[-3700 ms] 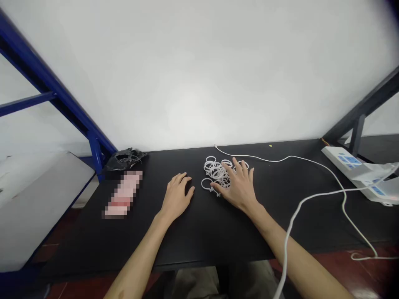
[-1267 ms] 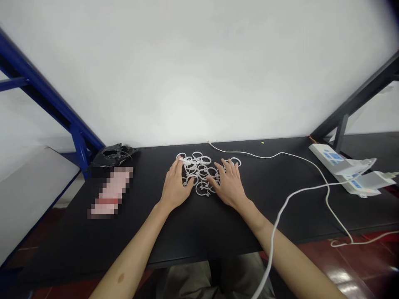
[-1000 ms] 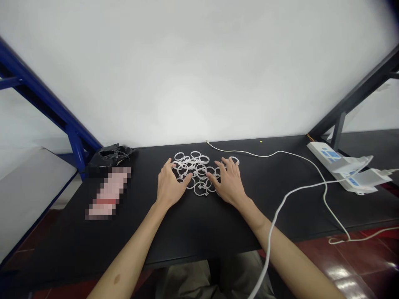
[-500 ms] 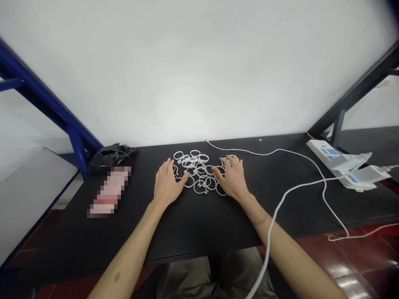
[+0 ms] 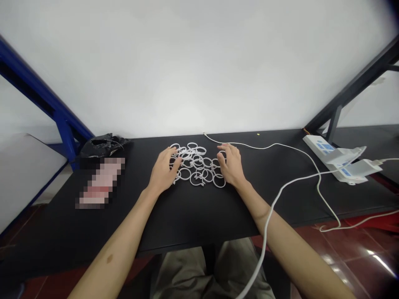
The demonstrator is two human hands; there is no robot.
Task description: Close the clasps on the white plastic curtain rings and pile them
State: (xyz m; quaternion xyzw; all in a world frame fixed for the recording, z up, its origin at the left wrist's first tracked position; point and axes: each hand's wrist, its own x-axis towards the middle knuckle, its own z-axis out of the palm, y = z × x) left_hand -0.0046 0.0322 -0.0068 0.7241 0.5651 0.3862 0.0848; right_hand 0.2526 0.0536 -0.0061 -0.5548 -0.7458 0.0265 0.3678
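Note:
Several white plastic rings (image 5: pixel 196 166) lie spread in a loose cluster on the black table (image 5: pixel 193 211). My left hand (image 5: pixel 162 171) rests flat at the cluster's left edge, fingers stretched over the nearest rings. My right hand (image 5: pixel 230 166) lies flat at the cluster's right edge, fingers spread and touching rings there. Neither hand grips anything.
A white cable (image 5: pixel 293 182) runs from the table's back edge across the right side and down past my right arm. A white power strip (image 5: pixel 338 164) sits at the far right. A crumpled black bag (image 5: pixel 101 145) and a blurred pink item (image 5: pixel 99 182) lie at the left.
The rings went from a tight pile under my right hand to a wider, flatter spread. My left hand has joined at the left edge; both hands now frame the cluster.

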